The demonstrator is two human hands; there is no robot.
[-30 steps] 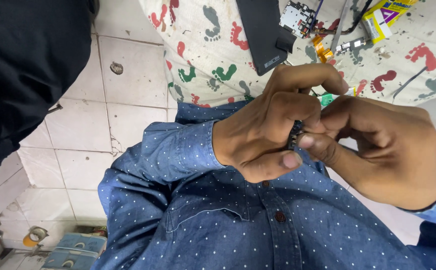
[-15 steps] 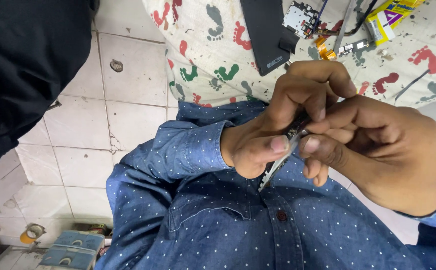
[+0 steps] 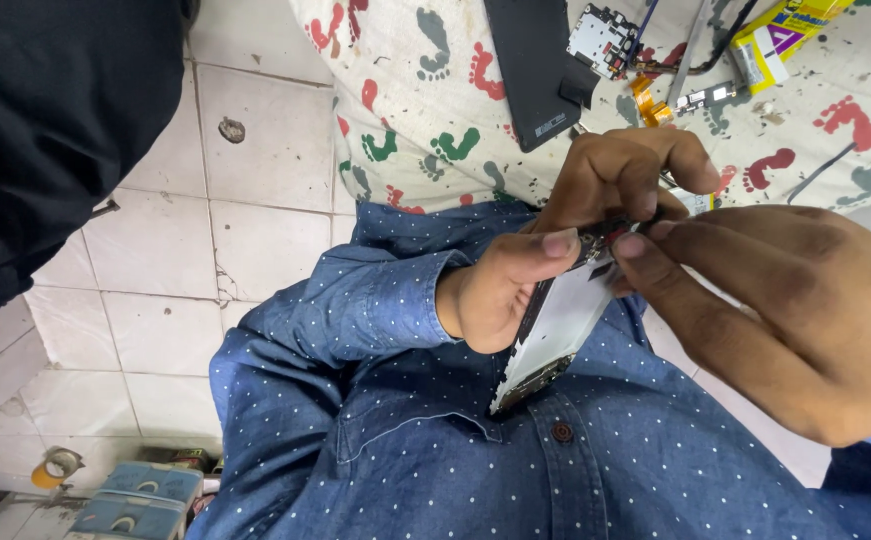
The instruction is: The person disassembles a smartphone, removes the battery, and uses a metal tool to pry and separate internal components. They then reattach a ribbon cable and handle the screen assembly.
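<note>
White tiled floor fills the left, cracked grout showing, and a dark garment hangs over the upper left corner. Down the middle and bottom, a blue dotted shirt takes up most of the view, sleeve bunched at the wrist. Up top, the tabletop wears a cream cloth printed with red and green footprints.

On to the hands. The right hand sits large at the right edge, fingers stretched leftward, index fingertip pressed onto the top end of the phone frame. The left hand curls around that same top end, thumb lying across the near face and fingers hooked over the back, so it pinches the frame firmly. The frame itself is held up in front of the chest, clear of the tabletop, tilted with its pale flat face toward us and its lower end pointing down at the shirt buttons.

Smaller items on the cloth: a black phone back lies flat just above the left hand. Beside it a small circuit board, then an orange ribbon cable, and a yellow packet at the top right. Bottom left on the floor, a tape roll.
</note>
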